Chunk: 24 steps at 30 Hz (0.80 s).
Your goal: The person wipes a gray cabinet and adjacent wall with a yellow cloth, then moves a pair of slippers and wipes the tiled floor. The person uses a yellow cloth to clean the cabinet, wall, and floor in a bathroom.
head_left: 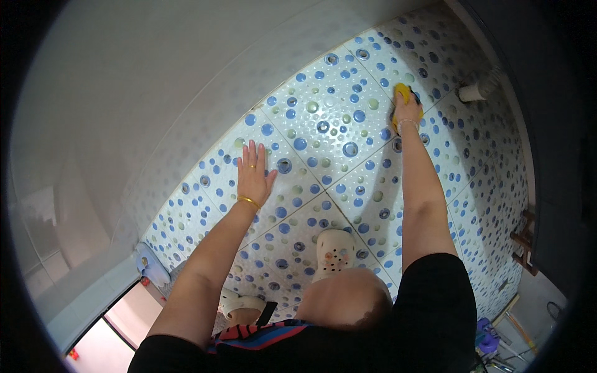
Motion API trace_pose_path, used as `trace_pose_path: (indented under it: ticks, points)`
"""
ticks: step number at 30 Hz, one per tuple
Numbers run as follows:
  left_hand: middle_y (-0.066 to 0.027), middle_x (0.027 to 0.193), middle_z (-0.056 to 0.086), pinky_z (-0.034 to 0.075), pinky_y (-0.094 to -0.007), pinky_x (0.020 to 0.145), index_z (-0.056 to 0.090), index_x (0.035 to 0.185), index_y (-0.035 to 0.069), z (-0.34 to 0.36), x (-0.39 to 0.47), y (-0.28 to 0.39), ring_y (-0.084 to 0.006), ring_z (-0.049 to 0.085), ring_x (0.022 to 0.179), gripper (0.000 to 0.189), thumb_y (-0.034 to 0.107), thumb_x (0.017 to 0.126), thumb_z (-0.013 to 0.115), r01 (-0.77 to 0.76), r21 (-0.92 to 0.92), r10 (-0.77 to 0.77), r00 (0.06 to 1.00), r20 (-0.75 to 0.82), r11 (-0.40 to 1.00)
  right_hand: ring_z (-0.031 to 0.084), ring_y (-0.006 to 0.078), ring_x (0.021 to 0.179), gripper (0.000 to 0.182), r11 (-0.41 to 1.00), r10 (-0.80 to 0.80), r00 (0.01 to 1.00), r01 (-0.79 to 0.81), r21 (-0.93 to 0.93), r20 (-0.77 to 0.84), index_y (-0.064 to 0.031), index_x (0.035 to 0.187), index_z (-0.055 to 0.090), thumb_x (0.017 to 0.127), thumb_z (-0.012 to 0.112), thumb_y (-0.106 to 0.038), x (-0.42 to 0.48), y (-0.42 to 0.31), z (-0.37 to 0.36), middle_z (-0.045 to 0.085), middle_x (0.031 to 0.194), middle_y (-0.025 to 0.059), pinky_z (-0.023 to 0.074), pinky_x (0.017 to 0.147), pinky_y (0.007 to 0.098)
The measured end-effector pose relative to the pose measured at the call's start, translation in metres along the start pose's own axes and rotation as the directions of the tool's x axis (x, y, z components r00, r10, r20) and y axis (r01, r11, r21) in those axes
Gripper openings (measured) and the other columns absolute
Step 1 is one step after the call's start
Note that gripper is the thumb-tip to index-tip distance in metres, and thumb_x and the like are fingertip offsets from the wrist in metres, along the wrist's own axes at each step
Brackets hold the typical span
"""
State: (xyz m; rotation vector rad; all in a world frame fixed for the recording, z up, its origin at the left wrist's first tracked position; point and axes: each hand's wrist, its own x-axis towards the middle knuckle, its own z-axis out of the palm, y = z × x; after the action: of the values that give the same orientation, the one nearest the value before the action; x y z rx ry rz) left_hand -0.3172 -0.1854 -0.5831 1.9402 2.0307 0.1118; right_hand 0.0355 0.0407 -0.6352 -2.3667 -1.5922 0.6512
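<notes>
My left hand (pixel 253 179) rests palm down on the tiled floor (pixel 310 176), holding nothing, its thumb spread from the fingers. A gold ring and a gold bracelet are on it. Farther ahead and to the right, my right hand (pixel 407 109) presses a yellow cloth (pixel 401 89) with dark edges onto the floor. The hand covers most of this cloth, and part of it shows on both sides of the fingers. Blue and pale green raised dots cover the white tiles, with dark grout lines between them.
A glossy wall (pixel 140 102) borders the floor on the left. On the right are a white pipe (pixel 471 92), a dark panel (pixel 557 154) and brown wooden legs (pixel 526 245). Pale clogs (pixel 335 249) are on my feet. A purple item (pixel 488 340) lies among handles at lower right.
</notes>
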Motion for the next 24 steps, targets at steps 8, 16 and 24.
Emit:
trace_pose_path:
  ticks: [8,16,24]
  points:
    - [-0.0207,0.145,0.01,0.016,-0.0515,0.104,0.019,0.138,0.004,0.02,-0.049,-0.015,-0.0397,0.012,0.132,0.07,0.023,0.082,0.056,0.065,-0.126,-0.057,0.996,0.067,0.99,0.013,0.0281,0.135,0.068,0.978,-0.208,0.935,0.202,0.052,0.287,-0.0146,0.138,0.027,0.083,0.038,-0.053,-0.01,-0.072,0.049,0.025,0.144,0.0055,0.01,0.105,0.0547]
    - [-0.0203,0.145,0.009,0.016,-0.0517,0.104,0.017,0.139,0.006,0.024,-0.074,-0.021,-0.0388,0.012,0.133,0.07,0.023,0.083,0.056,0.122,-0.142,-0.108,0.989,0.102,0.982,0.01,0.0293,0.135,0.06,0.91,-0.382,0.805,0.412,0.036,0.455,-0.027,0.134,0.035,0.081,0.043,-0.053,-0.072,-0.1,0.058,0.02,0.146,0.0011,0.007,0.104,0.0579]
    - [-0.0197,0.145,0.008,0.015,-0.052,0.104,0.015,0.14,0.008,0.018,-0.104,-0.042,-0.0391,0.012,0.133,0.071,0.023,0.083,0.055,0.165,-0.143,-0.15,0.983,0.106,0.976,0.011,0.033,0.134,0.057,0.873,-0.457,0.769,0.485,0.059,0.446,-0.0248,0.135,0.035,0.085,0.038,-0.052,-0.156,-0.111,0.087,0.022,0.145,0.0054,0.008,0.101,0.0618]
